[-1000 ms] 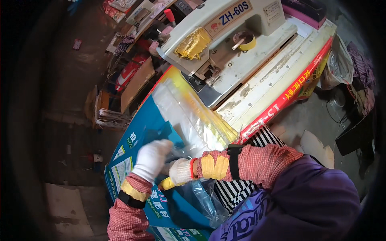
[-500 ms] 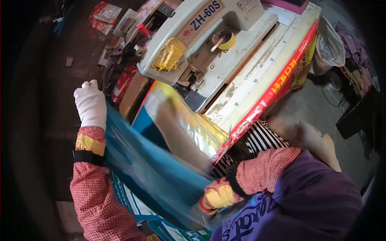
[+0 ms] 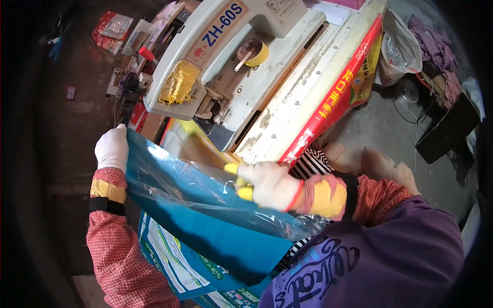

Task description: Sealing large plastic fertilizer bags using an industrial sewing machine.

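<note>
I hold a blue sack with a clear plastic liner (image 3: 205, 210) stretched across my front. My left hand (image 3: 112, 149), in a white glove, grips the sack's far left corner and holds it up. My right hand (image 3: 267, 184), in a white glove with yellow fingertips, pinches the sack's upper edge near the middle. Red checked sleeves with yellow cuffs cover both forearms. Just beyond the sack stands a cream sewing machine (image 3: 231, 66) with yellow tape wrapped on its head.
The machine sits on a worn white table (image 3: 308, 92) with a red printed strip along its edge. More printed blue sacks (image 3: 174, 262) lie under the held one. A clear bag (image 3: 398, 51) and dark cloths lie on the floor at right; clutter sits at far left.
The sack was lifted off the pile a second ago. Since then my right hand has moved up from the lower edge to the sack's top edge, while my left hand dropped somewhat.
</note>
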A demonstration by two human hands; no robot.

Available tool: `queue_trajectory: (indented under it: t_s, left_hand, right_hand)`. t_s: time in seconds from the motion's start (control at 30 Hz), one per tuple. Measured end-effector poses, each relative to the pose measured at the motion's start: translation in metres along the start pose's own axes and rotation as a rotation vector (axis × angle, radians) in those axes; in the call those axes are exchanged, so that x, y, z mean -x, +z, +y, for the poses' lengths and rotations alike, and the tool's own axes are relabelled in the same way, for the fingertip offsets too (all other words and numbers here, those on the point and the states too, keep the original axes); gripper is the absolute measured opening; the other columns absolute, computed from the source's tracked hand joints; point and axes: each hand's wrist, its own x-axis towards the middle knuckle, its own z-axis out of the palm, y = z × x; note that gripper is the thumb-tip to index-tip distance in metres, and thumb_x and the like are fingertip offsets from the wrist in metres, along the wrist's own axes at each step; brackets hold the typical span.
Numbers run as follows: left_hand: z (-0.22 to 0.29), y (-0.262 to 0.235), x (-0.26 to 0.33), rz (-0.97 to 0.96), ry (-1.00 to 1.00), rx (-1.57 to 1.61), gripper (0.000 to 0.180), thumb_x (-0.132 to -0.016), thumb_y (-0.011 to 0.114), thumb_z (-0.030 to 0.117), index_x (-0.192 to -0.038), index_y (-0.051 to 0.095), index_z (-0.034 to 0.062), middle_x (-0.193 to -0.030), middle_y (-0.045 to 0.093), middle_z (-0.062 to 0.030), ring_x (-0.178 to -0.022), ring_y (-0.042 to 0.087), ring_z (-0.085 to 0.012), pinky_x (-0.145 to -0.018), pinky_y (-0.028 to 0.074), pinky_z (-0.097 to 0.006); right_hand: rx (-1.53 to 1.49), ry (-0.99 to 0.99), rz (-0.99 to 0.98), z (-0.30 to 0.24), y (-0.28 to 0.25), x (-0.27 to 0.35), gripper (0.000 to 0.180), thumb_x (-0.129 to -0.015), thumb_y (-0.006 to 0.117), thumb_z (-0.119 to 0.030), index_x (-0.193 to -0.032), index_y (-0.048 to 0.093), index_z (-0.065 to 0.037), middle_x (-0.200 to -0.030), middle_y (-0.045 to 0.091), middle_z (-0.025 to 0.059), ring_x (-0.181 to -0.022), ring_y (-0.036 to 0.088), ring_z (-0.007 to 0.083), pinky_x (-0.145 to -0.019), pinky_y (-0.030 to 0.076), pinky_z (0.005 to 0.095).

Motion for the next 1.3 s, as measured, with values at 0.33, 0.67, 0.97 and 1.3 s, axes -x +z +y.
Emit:
queue_trajectory:
  t_s: [0.33,0.67,0.97,1.3]
  left_hand:
    - [0.009,0.008,-0.015,-0.071,-0.046,0.294,0.022,-0.089,0.043,0.018,-0.093,0.060,0.0049,-0.090,0.065,-0.0165,-0.088,0.062,-0.0326,-0.074,0.049,-0.040]
    - [0.090,0.101,-0.054,0.340,-0.226,0.603,0.019,-0.082,0.048,0.014,-0.093,0.062,0.0076,-0.089,0.063,-0.0193,-0.079,0.061,-0.0382,-0.070,0.050,-0.045]
    - [0.175,0.151,-0.030,0.572,0.246,0.542,0.028,-0.074,0.053,0.008,-0.102,0.056,0.0148,-0.078,0.059,-0.0070,-0.064,0.060,-0.0247,-0.054,0.048,-0.035]
    - [0.159,0.167,-0.030,0.156,0.406,1.033,0.014,-0.077,0.056,0.014,-0.088,0.065,0.0141,-0.081,0.061,-0.0118,-0.077,0.060,-0.0300,-0.065,0.048,-0.038]
  right_hand:
    - [-0.112,0.632,-0.624,-0.005,-0.001,-0.020,0.032,-0.080,0.057,-0.025,-0.105,0.059,-0.006,-0.084,0.065,0.0141,-0.079,0.064,0.0280,-0.064,0.049,0.0387]
    - [0.083,0.088,-0.247,-0.053,0.019,-0.017,0.028,-0.076,0.054,-0.018,-0.102,0.062,-0.010,-0.089,0.064,0.0162,-0.087,0.061,0.0357,-0.067,0.049,0.0425]
    - [-0.507,0.624,-0.101,0.042,-0.063,0.088,0.025,-0.089,0.052,-0.020,-0.110,0.060,-0.009,-0.088,0.065,0.0096,-0.082,0.061,0.0119,-0.074,0.048,0.0257]
    - [0.128,0.551,-0.162,-0.009,-0.073,0.064,0.033,-0.077,0.063,-0.010,-0.110,0.060,-0.008,-0.077,0.063,0.0126,-0.067,0.061,0.0210,-0.064,0.048,0.0269]
